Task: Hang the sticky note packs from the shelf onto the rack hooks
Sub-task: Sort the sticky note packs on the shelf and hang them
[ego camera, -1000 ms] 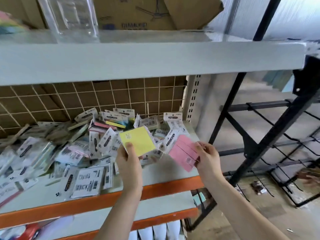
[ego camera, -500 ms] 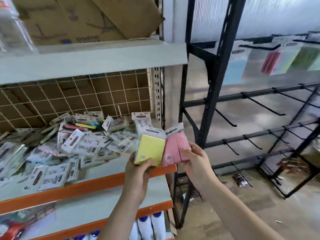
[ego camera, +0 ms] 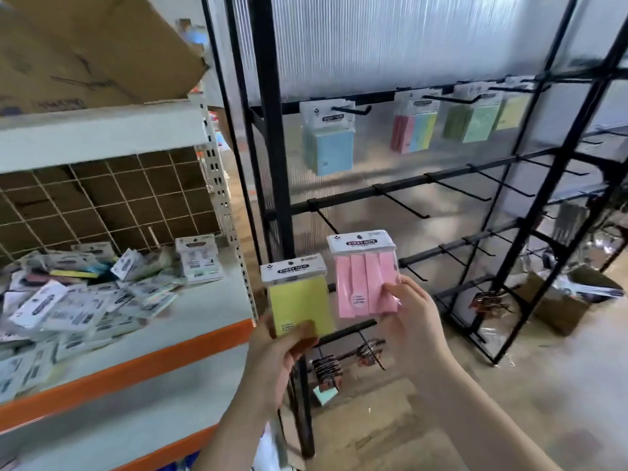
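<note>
On the right, the black rack (ego camera: 272, 185) carries hung packs on its top-row hooks (ego camera: 350, 110): a blue pack (ego camera: 331, 151) and several multicoloured ones further right; lower hooks are bare. The shelf (ego camera: 190, 321) at left holds a loose heap of packs (ego camera: 85, 294). In front of the rack, both hands are raised, forearms angled upward. The left hand (ego camera: 275, 358) grips a yellow pack (ego camera: 299, 300) by its lower edge; the right hand (ego camera: 413, 321) pinches a pink pack (ego camera: 365, 283) at its lower right corner.

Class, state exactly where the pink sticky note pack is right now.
The pink sticky note pack is held upright in the right hand, low centre in the head view, beside the yellow pack, before the black rack.
</note>
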